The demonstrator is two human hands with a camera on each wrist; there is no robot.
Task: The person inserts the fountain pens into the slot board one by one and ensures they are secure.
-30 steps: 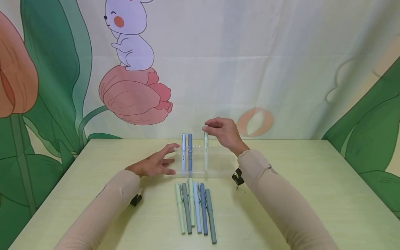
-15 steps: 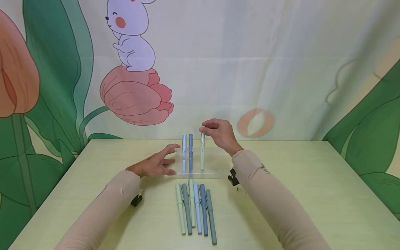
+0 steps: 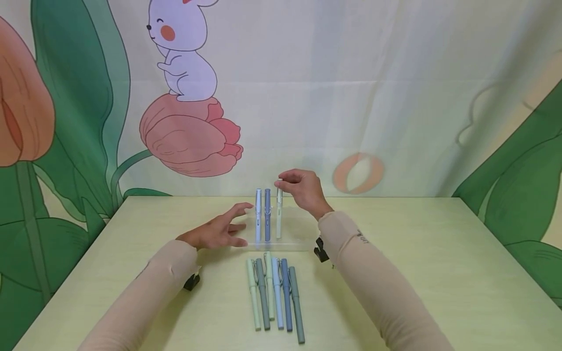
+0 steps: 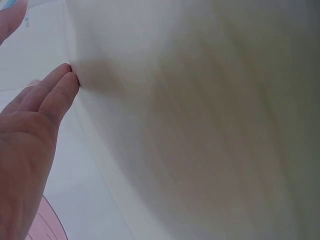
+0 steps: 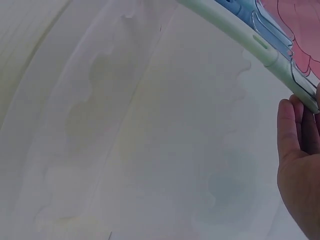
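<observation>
Nearest, six slim capped pens in greens, blues and grey-green were laid side by side on the pale, wood-grained desk, with wire clips toward their far ends. Just beyond them a clear plastic stand was set, its inner slots too faint to be made out. At its left end the left grip was held with fingers spread; whether the stand was touched could not be told. Over the stand, a pale green capped pen was held upright, its cap end pinched between thumb and fingers by the right grip. Whether its lower end was rested on the stand could not be seen. The pen was judged light, stiff and fairly smooth, hardly fragile but likely to be tipped or twisted if pinched loosely; hold was thought best taken at the cap, with the lower end left free. Just to its left, a violet-blue pen and a light blue pen were stood upright, so room there was limited. Behind everything, a pale printed cloth was hung.
</observation>
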